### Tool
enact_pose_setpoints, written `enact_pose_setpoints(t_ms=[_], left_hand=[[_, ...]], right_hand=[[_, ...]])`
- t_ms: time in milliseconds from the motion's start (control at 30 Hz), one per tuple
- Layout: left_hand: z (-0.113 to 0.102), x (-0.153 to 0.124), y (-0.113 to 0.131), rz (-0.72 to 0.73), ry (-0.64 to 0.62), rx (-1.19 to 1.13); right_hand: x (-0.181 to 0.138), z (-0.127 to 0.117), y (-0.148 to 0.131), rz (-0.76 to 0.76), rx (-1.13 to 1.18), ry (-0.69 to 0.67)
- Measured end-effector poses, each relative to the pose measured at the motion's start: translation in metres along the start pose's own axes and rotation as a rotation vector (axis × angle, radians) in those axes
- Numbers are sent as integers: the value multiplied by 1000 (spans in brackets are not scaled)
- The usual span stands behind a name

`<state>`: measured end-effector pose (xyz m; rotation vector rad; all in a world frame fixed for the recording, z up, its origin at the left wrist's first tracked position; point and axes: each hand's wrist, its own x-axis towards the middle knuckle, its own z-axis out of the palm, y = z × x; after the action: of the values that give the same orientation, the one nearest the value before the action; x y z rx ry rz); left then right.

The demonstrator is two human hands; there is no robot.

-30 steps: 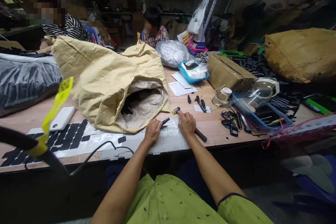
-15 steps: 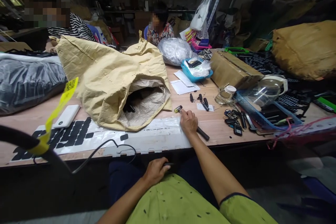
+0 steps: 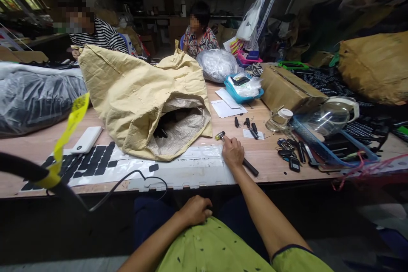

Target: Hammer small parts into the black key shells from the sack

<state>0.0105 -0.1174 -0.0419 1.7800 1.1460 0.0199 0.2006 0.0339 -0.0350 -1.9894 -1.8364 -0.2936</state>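
Note:
My right hand (image 3: pixel 233 151) is closed over the middle of a small hammer (image 3: pixel 250 167) at the table's front edge. The hammer's metal head, with a yellowish face, points away to the left, and its black handle end sticks out on the right. My left hand (image 3: pixel 196 210) rests at my lap, below the table edge, with its fingers curled in; what is in them, if anything, is hidden. A wide tan sack (image 3: pixel 140 93) lies left of the hammer, its mouth facing me with dark pieces inside. Several small black pieces (image 3: pixel 251 127) lie beyond my right hand.
White sheet with black rounded stickers (image 3: pixel 95 162), a power bank (image 3: pixel 86 139) and a cable (image 3: pixel 134 173) lie left. Right are car keys (image 3: pixel 293 164), a blue tray (image 3: pixel 306 136), a jar (image 3: pixel 278 120) and a cardboard box (image 3: pixel 287 85). Two people sit across the table.
The view has shifted slightly, so things sit further right. My right hand stays on the hammer. The dark item that showed at my left hand's fingertips is now out of sight.

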Motion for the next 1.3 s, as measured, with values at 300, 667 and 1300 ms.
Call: enact_pose_setpoints(t_ms=[300,667,1300], left_hand=[[-145,31,21,-122,803,-265],[-213,57,-9,-829,1214,-68],[-121,45,23,11,868,208]], right_hand=[[-1,2,0,-5,-15,24],[-1,4,1,-8,-12,26],[1,-5,-6,8,-35,-30]])
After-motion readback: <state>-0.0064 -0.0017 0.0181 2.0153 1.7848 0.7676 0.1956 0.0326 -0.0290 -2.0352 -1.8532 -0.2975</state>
